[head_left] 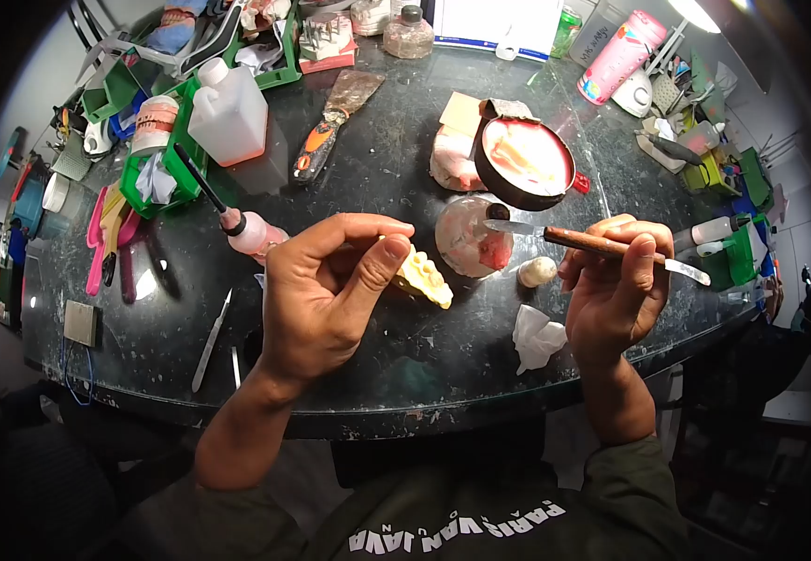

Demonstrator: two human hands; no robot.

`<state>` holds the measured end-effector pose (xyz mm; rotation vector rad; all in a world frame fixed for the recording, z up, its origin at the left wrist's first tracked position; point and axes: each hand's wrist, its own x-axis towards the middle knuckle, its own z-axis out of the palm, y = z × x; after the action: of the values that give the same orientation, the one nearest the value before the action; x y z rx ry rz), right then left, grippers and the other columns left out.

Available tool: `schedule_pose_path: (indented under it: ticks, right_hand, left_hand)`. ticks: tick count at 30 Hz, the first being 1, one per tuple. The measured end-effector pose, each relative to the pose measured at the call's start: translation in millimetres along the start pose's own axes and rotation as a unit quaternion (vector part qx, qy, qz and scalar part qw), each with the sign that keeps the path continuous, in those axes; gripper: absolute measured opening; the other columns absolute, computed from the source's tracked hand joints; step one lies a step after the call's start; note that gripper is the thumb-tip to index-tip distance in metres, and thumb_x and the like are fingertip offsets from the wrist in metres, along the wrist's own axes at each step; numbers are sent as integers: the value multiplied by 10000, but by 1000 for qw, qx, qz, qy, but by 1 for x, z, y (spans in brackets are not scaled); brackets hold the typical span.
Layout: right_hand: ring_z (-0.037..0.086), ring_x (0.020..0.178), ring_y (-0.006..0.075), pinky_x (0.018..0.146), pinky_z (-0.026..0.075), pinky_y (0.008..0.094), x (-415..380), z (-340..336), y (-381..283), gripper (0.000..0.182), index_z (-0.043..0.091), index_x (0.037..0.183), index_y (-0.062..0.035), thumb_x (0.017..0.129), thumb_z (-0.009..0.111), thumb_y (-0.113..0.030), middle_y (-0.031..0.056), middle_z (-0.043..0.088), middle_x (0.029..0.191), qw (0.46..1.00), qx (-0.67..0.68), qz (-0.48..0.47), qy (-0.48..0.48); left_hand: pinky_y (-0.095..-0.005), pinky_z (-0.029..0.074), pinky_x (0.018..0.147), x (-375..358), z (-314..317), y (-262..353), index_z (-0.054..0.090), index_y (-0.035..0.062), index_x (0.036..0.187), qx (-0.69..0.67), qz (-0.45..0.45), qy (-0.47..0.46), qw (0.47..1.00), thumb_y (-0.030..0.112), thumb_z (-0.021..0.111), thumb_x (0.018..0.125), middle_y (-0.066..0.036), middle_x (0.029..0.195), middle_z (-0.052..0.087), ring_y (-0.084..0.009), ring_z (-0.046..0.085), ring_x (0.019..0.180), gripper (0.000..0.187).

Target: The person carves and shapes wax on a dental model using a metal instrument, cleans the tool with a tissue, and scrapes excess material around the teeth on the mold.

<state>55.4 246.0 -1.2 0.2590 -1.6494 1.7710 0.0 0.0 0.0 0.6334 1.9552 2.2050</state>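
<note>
My left hand (326, 294) pinches a pale yellow dental cast (424, 279) between thumb and fingers, its toothed part sticking out to the right. In my right hand (618, 290) is a wooden-handled wax knife (592, 244), its metal blade pointing left over a pink-stained glass jar (466, 238). Behind that blade sits a round dark pan of pink wax (527, 159). A small whitish jar (537, 272) stands between the glass jar and my right hand, with crumpled white tissue (537, 337) below it.
On the dark table (405, 374) lie a scraper (335, 126) and a scalpel (213, 341). A white plastic bottle (228, 112), a pink squeeze bottle (256, 234) and green trays (167, 140) stand on the left. A pink tumbler (622, 56) is at the back right.
</note>
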Motion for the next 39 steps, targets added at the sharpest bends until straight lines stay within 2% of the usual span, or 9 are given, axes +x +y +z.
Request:
schedule_pose_path:
  ticks: [8,11,12,16,19,27,31,37,39]
  right_hand:
    - [575,564,177,491,470,282,4,-1,2,253,479,1046,-14,1083,460,-264,138,570,869,998,-31,-16,48]
    - [546,556,175,502,466,272,8,-4,-1,267,470,1067,-17,1089,450,-282,144,556,856,997,32,-67,19]
    - [531,559,169,502,456,265,10,-6,-2,294,463,1072,-17,1094,438,-309,144,547,850,996,3,-85,21]
    - [494,576,136,498,426,246,25,-6,-5,359,454,1064,-15,1104,401,-369,131,534,862,990,-69,-123,26]
    - [494,582,113,498,413,228,29,-8,-2,388,463,1051,-19,1097,417,-402,117,546,885,990,-97,-98,36]
    - [471,589,111,470,385,228,30,-9,-5,432,462,1046,-36,1090,397,-461,106,522,825,985,-110,-115,59]
    - [483,539,133,448,421,231,17,-7,-8,447,452,1059,-35,1098,347,-468,123,521,799,992,-31,-85,83]
    - [590,519,192,460,511,279,-6,5,-5,436,423,1079,-2,1100,340,-430,175,554,771,993,-18,-23,-113]
    - [636,547,201,478,540,293,-14,11,-4,416,425,1088,-6,1091,376,-419,169,574,759,992,-12,-31,-125]
  left_hand:
    - [-261,615,639,3,0,7,684,-23,1110,-65,-82,15,994,207,614,1036,-39,842,689,-99,690,792,251]
    - [-284,628,610,4,0,6,674,-16,1144,-73,-95,23,993,217,593,1047,-40,857,682,-104,695,788,265]
    - [-310,641,610,4,-1,5,626,-12,1186,-86,-105,24,990,208,601,1041,-50,917,657,-119,696,801,265]
    - [-340,659,622,4,1,1,530,6,1133,-114,-105,45,987,194,628,1021,-74,996,607,-150,698,835,240]
    - [-337,658,616,4,0,-4,531,-2,1109,-93,-75,36,992,185,640,1014,-79,983,615,-148,700,838,236]
    - [-256,634,750,4,0,-5,570,-26,1085,-91,-92,28,991,119,675,987,-75,992,626,-124,700,841,204]
    - [-245,632,740,4,0,-1,601,-26,1084,-97,-106,20,989,119,691,975,-74,1009,631,-121,703,859,202]
    - [-221,615,761,4,-2,-3,621,-31,1073,-106,-97,19,989,107,717,954,-83,990,665,-120,710,868,206]
    - [-224,615,760,5,-2,0,622,-31,1070,-106,-95,16,990,104,721,951,-86,979,676,-118,711,862,205]
